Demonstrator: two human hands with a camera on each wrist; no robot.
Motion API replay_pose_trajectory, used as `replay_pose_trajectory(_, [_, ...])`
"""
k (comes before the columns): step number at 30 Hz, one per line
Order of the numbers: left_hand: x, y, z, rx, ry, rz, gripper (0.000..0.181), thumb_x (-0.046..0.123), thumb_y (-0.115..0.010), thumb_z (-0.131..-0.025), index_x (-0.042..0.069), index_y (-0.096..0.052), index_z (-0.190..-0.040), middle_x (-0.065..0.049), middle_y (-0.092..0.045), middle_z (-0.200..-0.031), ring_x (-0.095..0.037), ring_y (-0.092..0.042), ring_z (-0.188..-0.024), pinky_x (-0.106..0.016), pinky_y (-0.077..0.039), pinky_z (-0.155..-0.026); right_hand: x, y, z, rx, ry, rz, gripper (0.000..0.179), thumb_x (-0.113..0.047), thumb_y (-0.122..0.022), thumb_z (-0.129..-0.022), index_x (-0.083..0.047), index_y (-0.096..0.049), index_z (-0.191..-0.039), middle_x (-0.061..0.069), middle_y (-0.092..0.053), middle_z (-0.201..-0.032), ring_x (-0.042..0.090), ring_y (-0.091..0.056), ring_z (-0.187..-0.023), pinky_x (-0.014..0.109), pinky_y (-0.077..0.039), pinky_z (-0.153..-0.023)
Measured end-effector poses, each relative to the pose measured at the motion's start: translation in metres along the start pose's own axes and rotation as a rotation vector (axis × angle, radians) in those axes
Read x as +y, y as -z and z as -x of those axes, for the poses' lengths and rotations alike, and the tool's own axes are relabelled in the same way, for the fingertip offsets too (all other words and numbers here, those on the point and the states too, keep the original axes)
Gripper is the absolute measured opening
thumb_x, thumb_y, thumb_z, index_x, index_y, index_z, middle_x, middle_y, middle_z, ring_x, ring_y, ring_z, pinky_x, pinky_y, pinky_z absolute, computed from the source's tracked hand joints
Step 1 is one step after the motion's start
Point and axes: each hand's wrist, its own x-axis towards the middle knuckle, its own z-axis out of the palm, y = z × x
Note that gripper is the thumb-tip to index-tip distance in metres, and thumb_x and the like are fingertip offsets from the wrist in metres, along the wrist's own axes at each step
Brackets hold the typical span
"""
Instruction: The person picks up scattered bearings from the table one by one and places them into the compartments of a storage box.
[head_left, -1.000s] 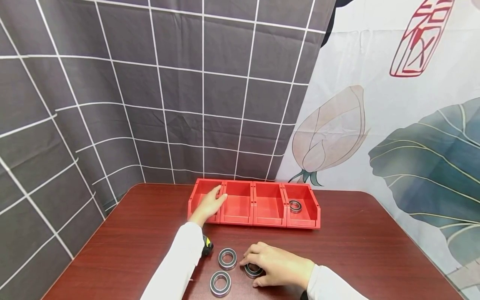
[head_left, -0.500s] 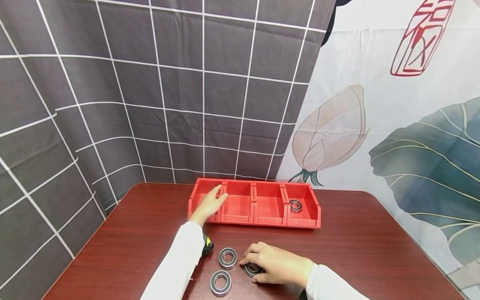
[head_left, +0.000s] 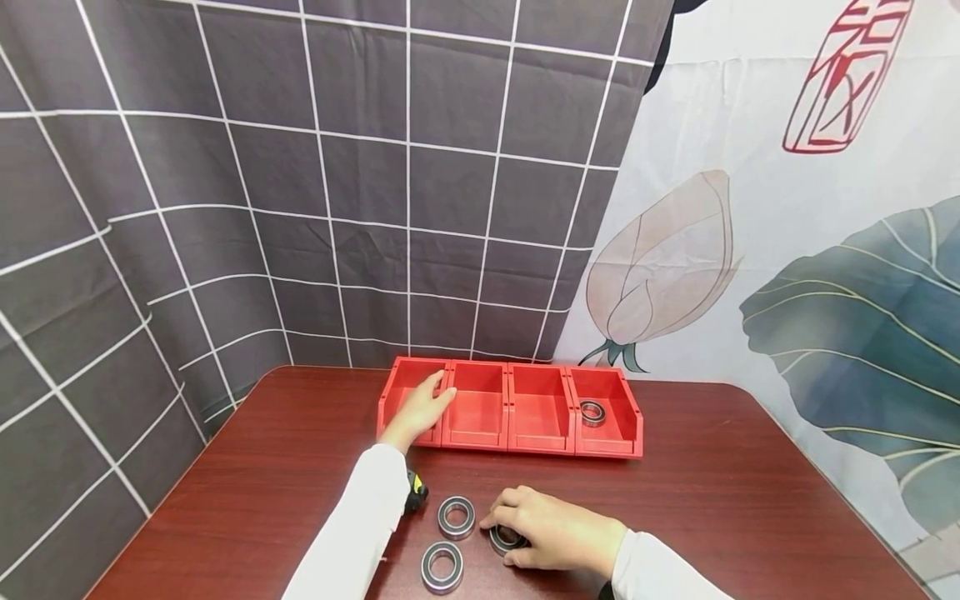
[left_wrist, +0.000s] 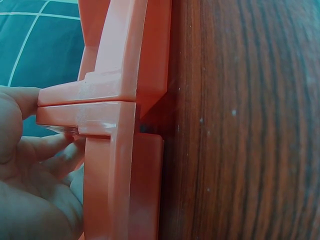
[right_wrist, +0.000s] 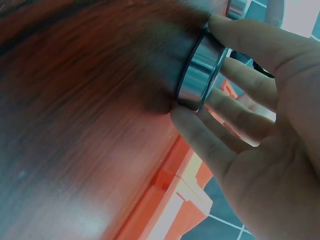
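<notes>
My right hand pinches a ball bearing that lies flat on the table. In the right wrist view the bearing's steel outer rim sits between thumb and fingertips. Two more bearings lie to its left, a farther bearing and a nearer bearing. My left hand grips the wall between the two leftmost red bins; in the left wrist view thumb and fingers lie on either side of that double wall. Another bearing lies inside the rightmost bin.
Several red bins stand joined in a row at the back of the brown table. Behind them hang a grey grid curtain and a white printed cloth. A black and yellow strap piece shows at my left sleeve.
</notes>
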Motion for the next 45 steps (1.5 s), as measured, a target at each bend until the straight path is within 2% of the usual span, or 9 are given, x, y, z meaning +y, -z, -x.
replay_pose_trajectory(17, [-0.002,-0.001,0.001,0.004,-0.009,0.003,0.065,0.036,-0.057,-0.095,0.011,-0.033,-0.15,-0.016,-0.04,-0.149,-0.039,-0.042,-0.132,-0.059,-0.036,-0.104,-0.002,0.0,0.001,0.026,0.029,0.065,0.036,-0.025,-0.075,-0.082,-0.018,-0.066,-0.117,-0.009,-0.057,-0.107,0.005,-0.053,-0.099,0.015,-0.045,-0.085])
replay_pose_trajectory(24, [-0.002,-0.001,-0.001,-0.002,0.001,0.007,0.066,0.037,-0.057,-0.095,0.012,-0.032,-0.151,-0.015,-0.038,-0.15,-0.038,-0.04,-0.134,-0.058,-0.036,-0.104,-0.003,0.003,0.001,0.035,0.032,0.052,0.035,-0.025,-0.074,-0.084,-0.019,-0.065,-0.117,-0.008,-0.058,-0.108,0.005,-0.053,-0.099,0.015,-0.045,-0.086])
replay_pose_trajectory(29, [-0.003,-0.001,-0.001,-0.001,0.001,0.001,0.069,0.042,-0.058,-0.094,0.012,-0.032,-0.151,-0.014,-0.039,-0.15,-0.037,-0.041,-0.133,-0.057,-0.037,-0.104,-0.002,0.004,0.001,0.081,0.037,0.045,0.033,-0.021,-0.073,-0.083,-0.019,-0.066,-0.116,-0.007,-0.058,-0.108,0.006,-0.055,-0.1,0.016,-0.046,-0.087])
replay_pose_trajectory(35, [-0.003,-0.001,-0.002,0.005,-0.009,0.001,0.064,0.036,-0.056,-0.096,0.011,-0.033,-0.15,-0.016,-0.039,-0.149,-0.038,-0.042,-0.132,-0.058,-0.037,-0.103,0.0,0.004,0.001,0.171,0.042,0.054,0.03,-0.021,-0.072,-0.081,-0.018,-0.066,-0.11,-0.008,-0.058,-0.104,0.004,-0.055,-0.096,0.015,-0.046,-0.087])
replay_pose_trajectory(41, [-0.004,-0.002,-0.003,0.008,-0.021,-0.01,0.065,0.036,-0.056,-0.096,0.01,-0.033,-0.15,-0.016,-0.04,-0.149,-0.038,-0.043,-0.131,-0.057,-0.037,-0.104,0.003,0.008,-0.001,0.251,0.02,0.062,0.031,-0.02,-0.071,-0.078,-0.018,-0.066,-0.109,-0.009,-0.058,-0.103,0.003,-0.055,-0.094,0.016,-0.048,-0.084])
replay_pose_trajectory(45, [-0.004,-0.002,-0.005,0.006,-0.03,-0.007,0.063,0.034,-0.055,-0.097,0.008,-0.033,-0.15,-0.018,-0.04,-0.148,-0.038,-0.042,-0.132,-0.057,-0.035,-0.106,0.004,0.012,-0.001,0.275,-0.011,0.078,0.032,-0.02,-0.072,-0.077,-0.017,-0.067,-0.109,-0.008,-0.059,-0.106,0.004,-0.055,-0.095,0.018,-0.048,-0.084])
